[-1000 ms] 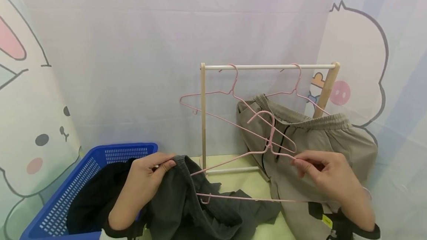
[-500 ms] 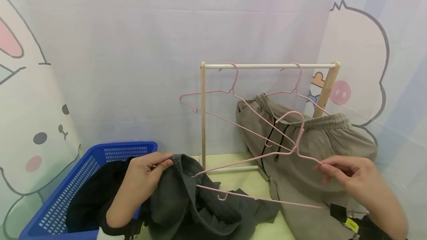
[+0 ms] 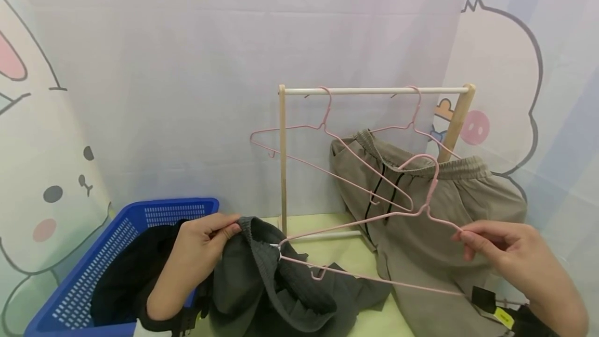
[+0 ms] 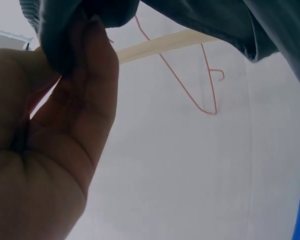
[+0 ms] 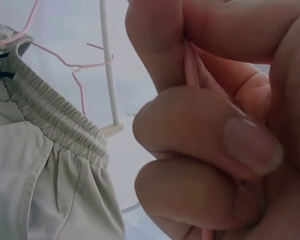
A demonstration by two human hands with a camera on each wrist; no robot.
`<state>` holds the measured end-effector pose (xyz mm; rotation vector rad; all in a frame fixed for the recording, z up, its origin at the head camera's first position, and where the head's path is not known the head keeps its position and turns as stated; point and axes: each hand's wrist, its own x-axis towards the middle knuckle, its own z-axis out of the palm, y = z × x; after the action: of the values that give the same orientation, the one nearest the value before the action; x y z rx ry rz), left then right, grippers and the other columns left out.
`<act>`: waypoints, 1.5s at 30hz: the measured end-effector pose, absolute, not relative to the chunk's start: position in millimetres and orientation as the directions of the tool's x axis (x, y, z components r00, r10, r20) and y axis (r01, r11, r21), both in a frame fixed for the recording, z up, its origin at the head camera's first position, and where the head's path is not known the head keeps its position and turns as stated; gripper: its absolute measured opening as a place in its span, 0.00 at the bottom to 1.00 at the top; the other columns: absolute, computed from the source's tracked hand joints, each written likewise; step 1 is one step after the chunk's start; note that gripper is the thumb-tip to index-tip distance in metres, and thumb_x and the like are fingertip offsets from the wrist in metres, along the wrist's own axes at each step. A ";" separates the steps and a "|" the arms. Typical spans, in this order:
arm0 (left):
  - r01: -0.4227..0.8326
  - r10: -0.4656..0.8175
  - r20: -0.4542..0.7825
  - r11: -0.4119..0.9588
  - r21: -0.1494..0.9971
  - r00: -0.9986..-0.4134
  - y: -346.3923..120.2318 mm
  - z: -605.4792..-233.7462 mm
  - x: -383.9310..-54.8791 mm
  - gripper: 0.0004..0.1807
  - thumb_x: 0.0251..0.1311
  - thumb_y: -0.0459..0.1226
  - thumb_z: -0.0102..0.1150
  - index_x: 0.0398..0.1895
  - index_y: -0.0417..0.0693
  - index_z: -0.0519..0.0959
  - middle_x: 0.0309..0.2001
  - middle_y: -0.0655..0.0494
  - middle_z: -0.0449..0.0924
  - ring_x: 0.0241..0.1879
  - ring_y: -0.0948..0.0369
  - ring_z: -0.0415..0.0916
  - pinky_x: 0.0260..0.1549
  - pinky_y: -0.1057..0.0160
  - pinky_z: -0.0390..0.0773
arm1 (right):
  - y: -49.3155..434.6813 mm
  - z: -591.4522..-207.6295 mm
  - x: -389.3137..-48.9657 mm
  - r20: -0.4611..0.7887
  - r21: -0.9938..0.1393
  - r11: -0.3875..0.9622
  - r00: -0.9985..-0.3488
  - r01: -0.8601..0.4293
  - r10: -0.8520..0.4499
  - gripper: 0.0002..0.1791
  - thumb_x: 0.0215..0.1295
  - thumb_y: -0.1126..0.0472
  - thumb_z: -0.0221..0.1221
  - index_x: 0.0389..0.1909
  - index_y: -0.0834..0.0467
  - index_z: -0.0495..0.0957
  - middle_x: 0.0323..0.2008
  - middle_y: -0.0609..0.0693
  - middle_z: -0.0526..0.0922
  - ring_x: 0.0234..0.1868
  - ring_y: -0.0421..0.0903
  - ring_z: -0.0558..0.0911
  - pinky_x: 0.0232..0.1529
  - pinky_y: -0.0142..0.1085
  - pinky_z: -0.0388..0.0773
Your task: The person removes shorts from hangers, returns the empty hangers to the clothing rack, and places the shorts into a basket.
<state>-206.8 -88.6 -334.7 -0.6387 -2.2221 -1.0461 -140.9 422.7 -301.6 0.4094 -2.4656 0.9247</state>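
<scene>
In the head view my left hand [image 3: 198,254] pinches the ribbed waistband of dark grey pants [image 3: 238,285] between thumb and fingers. The rest of the pants droops onto the table, the waist gaping to the right. My right hand [image 3: 524,254] pinches the right shoulder of a pink wire hanger [image 3: 432,187], its hook pointing up. The hanger's left end shows at the waist opening, near a small white label; I cannot tell whether it touches the cloth. The right wrist view shows fingers curled round the pink wire.
A small rack [image 3: 283,170] with a white bar stands behind. On it hang a bare pink hanger [image 3: 325,125] and another carrying khaki pants [image 3: 421,207]. At left a blue basket [image 3: 51,306] holds black cloth [image 3: 126,280]. The table [image 3: 327,222] is pale yellow.
My right hand has moved right with the hanger. The hanger's left end, earlier hidden behind the waistband's edge, now shows. My left hand keeps its pinch, almost still.
</scene>
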 end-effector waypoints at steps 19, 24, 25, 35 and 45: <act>0.621 0.142 0.708 0.618 0.482 -0.692 -93.7 -334.1 -210.7 0.10 0.64 0.28 0.68 0.45 0.44 0.91 0.36 0.53 0.89 0.19 0.71 0.66 0.19 0.68 0.70 | 441.0 -305.4 -135.0 0.523 -0.540 0.747 -0.850 -0.387 -0.061 0.08 0.72 0.70 0.62 0.41 0.58 0.88 0.22 0.45 0.85 0.23 0.40 0.80 0.25 0.29 0.64; 0.562 0.093 0.727 0.702 0.436 -0.680 -104.1 -334.8 -211.9 0.10 0.62 0.28 0.70 0.45 0.42 0.90 0.38 0.46 0.90 0.22 0.68 0.72 0.19 0.67 0.69 | 453.6 -311.6 -130.1 0.487 -0.569 0.769 -0.873 -0.293 0.028 0.07 0.73 0.67 0.62 0.40 0.58 0.89 0.22 0.46 0.84 0.26 0.39 0.80 0.26 0.26 0.67; 0.551 0.083 0.723 0.709 0.440 -0.686 -106.0 -334.9 -212.0 0.10 0.61 0.28 0.70 0.45 0.42 0.90 0.38 0.46 0.90 0.23 0.68 0.72 0.20 0.67 0.69 | 455.6 -312.6 -128.8 0.489 -0.570 0.771 -0.871 -0.284 0.041 0.07 0.73 0.68 0.62 0.40 0.59 0.89 0.22 0.46 0.84 0.27 0.39 0.80 0.27 0.25 0.68; 0.555 0.144 0.649 0.672 0.490 -0.747 -92.2 -336.0 -210.7 0.08 0.64 0.31 0.69 0.45 0.46 0.91 0.38 0.52 0.90 0.30 0.63 0.82 0.24 0.67 0.77 | 456.7 -314.7 -125.9 0.517 -0.564 0.781 -0.853 -0.269 0.080 0.06 0.73 0.67 0.62 0.39 0.60 0.88 0.20 0.47 0.83 0.22 0.42 0.76 0.26 0.26 0.67; 0.482 0.247 0.441 0.665 0.570 -0.863 -76.0 -337.2 -209.9 0.07 0.69 0.43 0.66 0.46 0.59 0.89 0.40 0.64 0.87 0.34 0.68 0.79 0.33 0.66 0.81 | 448.0 -308.6 -123.6 0.467 -0.538 0.826 -0.875 -0.168 0.127 0.08 0.75 0.59 0.62 0.42 0.57 0.89 0.22 0.44 0.84 0.21 0.42 0.73 0.24 0.33 0.59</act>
<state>-209.9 -76.0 -337.2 -0.5788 -2.5567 -1.0119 -123.6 448.0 -308.6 0.0304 -2.5120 0.8029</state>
